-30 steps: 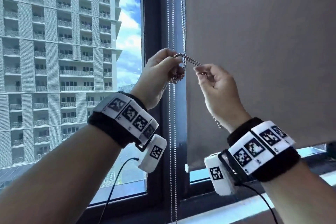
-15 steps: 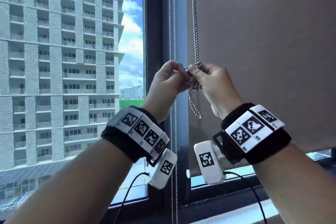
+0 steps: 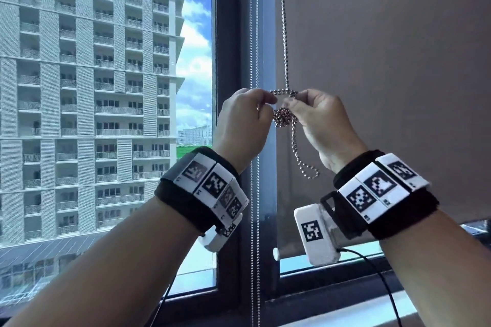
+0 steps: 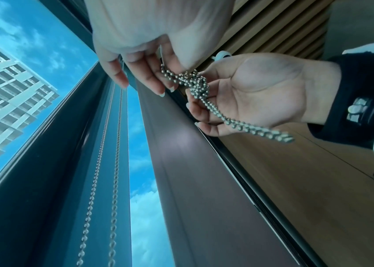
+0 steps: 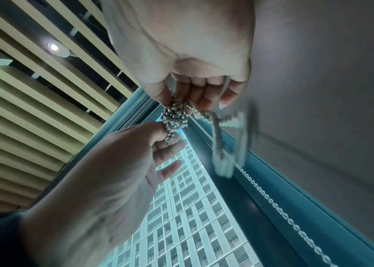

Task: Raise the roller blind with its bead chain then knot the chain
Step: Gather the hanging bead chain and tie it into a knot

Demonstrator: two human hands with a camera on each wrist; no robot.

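The silver bead chain (image 3: 284, 34) drops in front of the grey roller blind (image 3: 385, 61) to a bunched knot (image 3: 283, 117) between my hands. My left hand (image 3: 261, 103) pinches the chain at the knot's left side, and my right hand (image 3: 295, 105) pinches it at the right. A short run of beads spans the fingertips above the knot. The chain's loose loop (image 3: 305, 164) dangles below. The left wrist view has the knot (image 4: 193, 81) against my right hand's fingers (image 4: 204, 112). The right wrist view has the knot (image 5: 174, 117) pinched from both sides.
A second pair of bead chains (image 3: 253, 34) hangs straight down along the dark window frame (image 3: 228, 61) just left of my hands. The blind's bottom bar with its white end cap (image 3: 276, 253) sits low above the sill. A tall building (image 3: 79, 87) shows outside.
My hands have come together from holding the chain stretched apart. The chain has bunched into a knot between them, with its loose loop now hanging below.
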